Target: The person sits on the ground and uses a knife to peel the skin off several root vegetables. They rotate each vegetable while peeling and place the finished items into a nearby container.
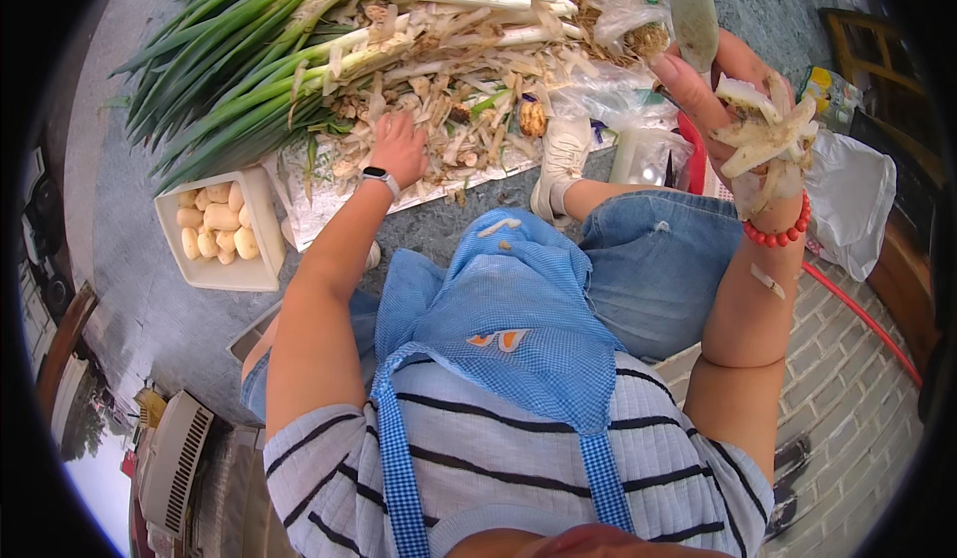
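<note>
My left hand (pixel 400 145), with a watch on its wrist, reaches into a heap of pale and brown vegetable peelings (pixel 448 128). Its fingertips are partly hidden among the scraps, so I cannot tell whether they grip anything. Raised at the upper right, my right hand (pixel 729 102) holds a long, pale, flat implement (pixel 691 12), perhaps a knife, which runs out of the top of the view. Peel strips (pixel 770 128) cling to the back of that hand and its wrist. Among the scraps lies a brown vegetable piece (pixel 532 117).
Long green onions (pixel 247 80) lie behind the heap. A white plastic bin (pixel 273 251) at the left holds several peeled, pale vegetables (pixel 222 216). Plastic bags (pixel 620 1), a red container (pixel 694 143) and a white bag (pixel 852 199) are at the right. A red hose (pixel 863 315) crosses the brick paving.
</note>
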### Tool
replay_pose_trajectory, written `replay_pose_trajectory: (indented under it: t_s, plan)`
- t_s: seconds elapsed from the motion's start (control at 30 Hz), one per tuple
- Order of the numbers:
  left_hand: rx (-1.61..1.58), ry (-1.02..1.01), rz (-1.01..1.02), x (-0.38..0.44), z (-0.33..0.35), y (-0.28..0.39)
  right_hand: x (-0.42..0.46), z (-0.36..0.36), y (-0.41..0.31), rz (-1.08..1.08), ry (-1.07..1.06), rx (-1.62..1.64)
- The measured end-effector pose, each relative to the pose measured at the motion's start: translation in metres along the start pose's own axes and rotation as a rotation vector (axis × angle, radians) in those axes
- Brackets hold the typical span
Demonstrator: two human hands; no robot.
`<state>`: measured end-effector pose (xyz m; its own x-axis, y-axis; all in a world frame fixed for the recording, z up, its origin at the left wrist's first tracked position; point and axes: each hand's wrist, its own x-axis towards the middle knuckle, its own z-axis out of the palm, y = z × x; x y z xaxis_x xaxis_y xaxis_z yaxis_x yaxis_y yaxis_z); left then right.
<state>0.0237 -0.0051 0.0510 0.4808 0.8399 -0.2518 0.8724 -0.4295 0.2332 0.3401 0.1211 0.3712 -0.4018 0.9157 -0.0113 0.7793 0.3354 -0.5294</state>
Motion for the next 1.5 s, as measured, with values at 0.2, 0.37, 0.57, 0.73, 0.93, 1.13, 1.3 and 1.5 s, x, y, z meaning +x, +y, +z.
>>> replay_pose_trajectory:
  t_s: [0.2, 0.37, 0.57, 0.73, 0.93, 1.13, 1.3, 1.5]
  plan:
    - [-0.264, 0.068, 0.442, 0.099, 0.054, 0.105, 0.003, -0.003, -0.011, 0.187, 0.039, 0.158]
    - [0.079, 0.142, 0.364, 0.126, 0.064, 0.134, -0.001, -0.013, -0.005, 0.492, 0.223, 0.196]
    - [0.093, -0.171, 0.198, 0.132, 0.073, 0.137, 0.0, -0.009, -0.013, 0.515, 0.291, 0.343]
    - [-0.05, -0.073, 0.265, 0.09, 0.062, 0.121, -0.002, -0.011, -0.022, 0.541, 0.25, 0.409]
    - [-0.968, -0.233, -0.369, 0.052, -0.009, 0.091, -0.001, -0.015, -0.052, 0.378, 0.409, 0.731]
    - [-2.118, 0.072, -0.312, 0.017, -0.144, 0.076, 0.003, 0.002, -0.078, 0.132, 0.33, 0.751]
    - [-2.396, 0.294, -0.249, -0.023, -0.225, 0.079, 0.01, 0.031, -0.103, -0.102, 0.382, 0.833]
    - [-2.313, 0.535, -0.457, -0.077, -0.282, 0.099, -0.013, 0.064, -0.171, -0.208, 0.361, 0.714]
